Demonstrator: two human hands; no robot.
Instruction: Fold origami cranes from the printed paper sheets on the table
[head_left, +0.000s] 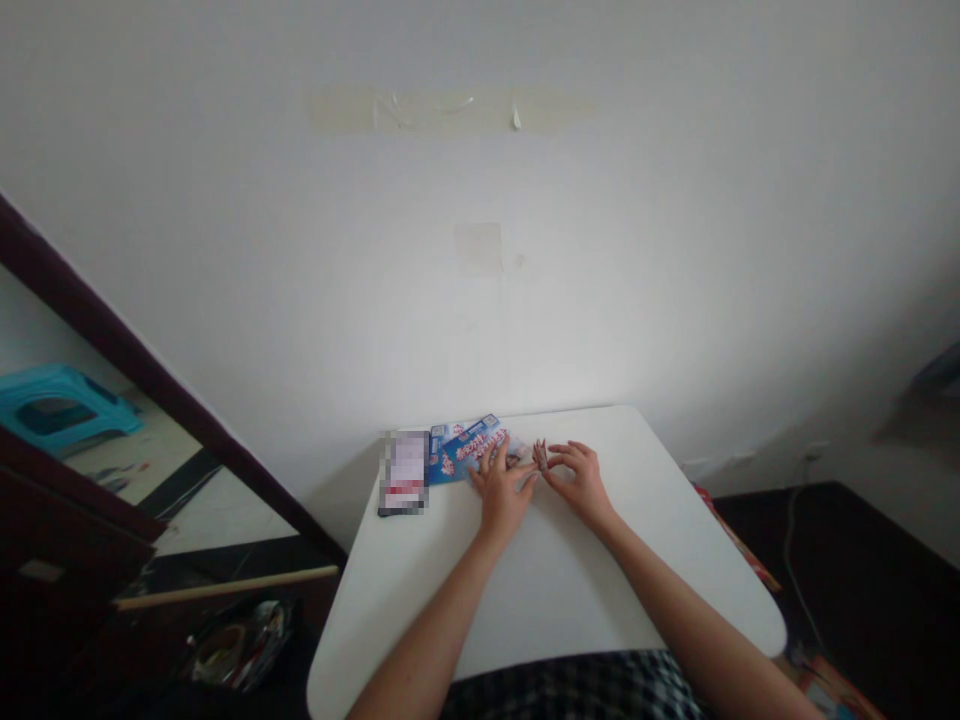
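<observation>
My left hand (502, 487) lies with its fingers spread over the right end of some blue printed leaflets (474, 443). The leaflets overlap and carry red-and-white lettering. Between thumb and fingers, my right hand (583, 483) pinches a small folded piece of paper (540, 455), reddish and white with pointed tips. The tips of my left thumb and forefinger come close to that piece; whether they touch it I cannot tell. Part of the leaflets is hidden under my left hand.
A phone-like object (406, 474) with a blurred screen lies at the table's back left. The white table (555, 600) stands against a wall (645, 250). To the left are a dark door frame (172, 370), a blue stool (64, 405) and a bag of rubbish (244, 645). A cable (790, 530) hangs at right.
</observation>
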